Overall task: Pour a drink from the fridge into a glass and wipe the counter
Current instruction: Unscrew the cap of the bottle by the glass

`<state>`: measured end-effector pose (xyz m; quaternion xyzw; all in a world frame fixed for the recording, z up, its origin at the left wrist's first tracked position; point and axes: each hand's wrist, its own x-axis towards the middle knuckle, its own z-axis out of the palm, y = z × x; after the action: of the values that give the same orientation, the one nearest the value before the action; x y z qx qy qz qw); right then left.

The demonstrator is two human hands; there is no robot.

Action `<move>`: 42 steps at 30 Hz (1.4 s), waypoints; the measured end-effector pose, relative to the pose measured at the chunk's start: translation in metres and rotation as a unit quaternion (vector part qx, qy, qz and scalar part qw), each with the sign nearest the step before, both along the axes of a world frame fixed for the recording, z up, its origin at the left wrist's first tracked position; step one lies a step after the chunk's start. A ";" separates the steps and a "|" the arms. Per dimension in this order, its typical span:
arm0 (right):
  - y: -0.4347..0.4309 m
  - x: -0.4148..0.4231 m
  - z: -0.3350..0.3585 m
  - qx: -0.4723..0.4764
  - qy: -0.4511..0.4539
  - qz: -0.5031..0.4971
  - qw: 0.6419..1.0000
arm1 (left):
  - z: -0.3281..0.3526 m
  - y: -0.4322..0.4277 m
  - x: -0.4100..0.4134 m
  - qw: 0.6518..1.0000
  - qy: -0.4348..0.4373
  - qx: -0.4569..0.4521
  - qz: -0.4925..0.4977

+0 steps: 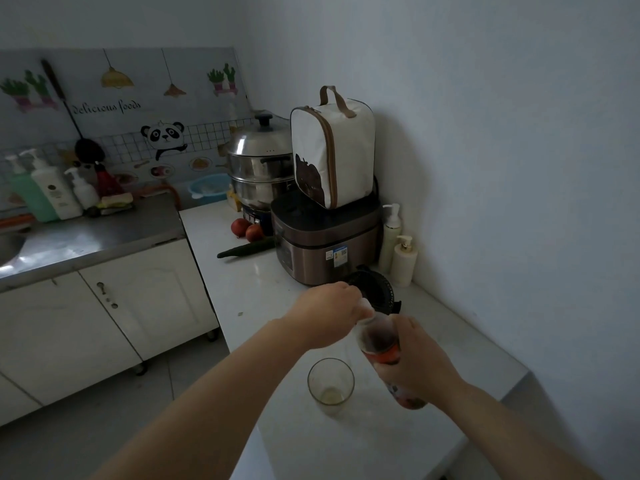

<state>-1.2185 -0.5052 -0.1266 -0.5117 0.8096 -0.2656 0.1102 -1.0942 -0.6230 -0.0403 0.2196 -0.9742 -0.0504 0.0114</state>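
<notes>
Dim light falls over a white table [263,292] that runs into the corner of a kitchen with pale walls. Near its front edge both hands work on one bottle [379,341], a clear plastic one with dark drink inside and a red label, held tilted above the table with its neck pointing away from the person. The right hand [419,362] grips the bottle's lower body, fingers wrapped round it and thumb across the label. The left hand [329,313] reaches in from the other side, its fingers curled tight over the pale cap [365,304] at the bottle's top; whether the cap is loose or fast I cannot tell. Just below the left wrist and just beside the bottle, a clear glass [330,384] stands upright on the table, touching neither hand. Right behind the hands sits a round black object [377,289], and behind that a brown rice cooker [325,237] with a white zip bag [332,157] standing on its lid. Two pump bottles [398,247] stand against the wall beside the cooker. Farther back are a steel steamer pot [259,164], a cucumber [246,249] and two round red fruits or vegetables [247,228]. At left, a steel sink top [86,233] carries more pump bottles.
</notes>
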 end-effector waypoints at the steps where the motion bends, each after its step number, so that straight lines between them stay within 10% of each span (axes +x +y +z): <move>1: 0.000 0.000 0.000 0.002 0.000 0.000 1.000 | 0.000 -0.001 0.001 1.000 0.004 0.007 0.010; 5: -0.001 0.000 0.001 0.004 0.010 -0.004 1.000 | 0.003 0.000 0.006 0.992 0.038 0.121 -0.019; 42: 0.001 -0.001 0.000 0.003 0.030 0.018 0.999 | 0.004 0.003 0.002 0.993 0.031 0.116 -0.007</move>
<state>-1.2197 -0.5043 -0.1266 -0.5337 0.8038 -0.2462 0.0922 -1.0926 -0.6205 -0.0359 0.2107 -0.9625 -0.1702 0.0154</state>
